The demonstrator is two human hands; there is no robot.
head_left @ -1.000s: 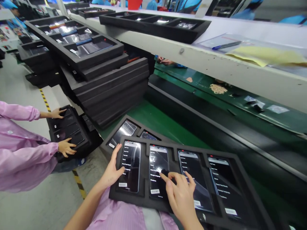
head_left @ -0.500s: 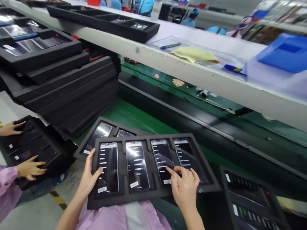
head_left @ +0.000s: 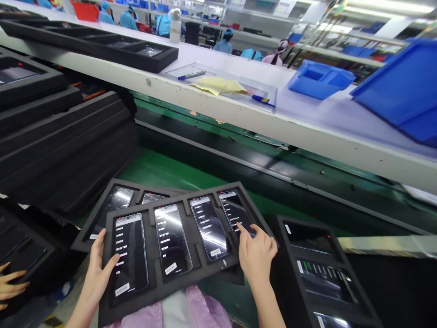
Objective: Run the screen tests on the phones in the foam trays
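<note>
A black foam tray with phones in its slots lies tilted before me. My left hand grips its left edge, the thumb over the leftmost phone. That phone, the second phone and the third phone show lists of text, with white labels near their lower ends. Over the lower part of the rightmost phone, my right hand stretches its index finger to the screen, other fingers loosely bent, nothing held. Under the tray, another foam tray with phones sticks out at the back left.
At right lies a foam tray with several phones. Stacked black trays rise at left, near another person's hand. A white shelf carries pens, yellow paper and blue bins. People sit beyond.
My right index finger has gone from the third phone to the rightmost one. The tray has turned, its right end now higher. My view has swung right, showing more of the blue bins.
</note>
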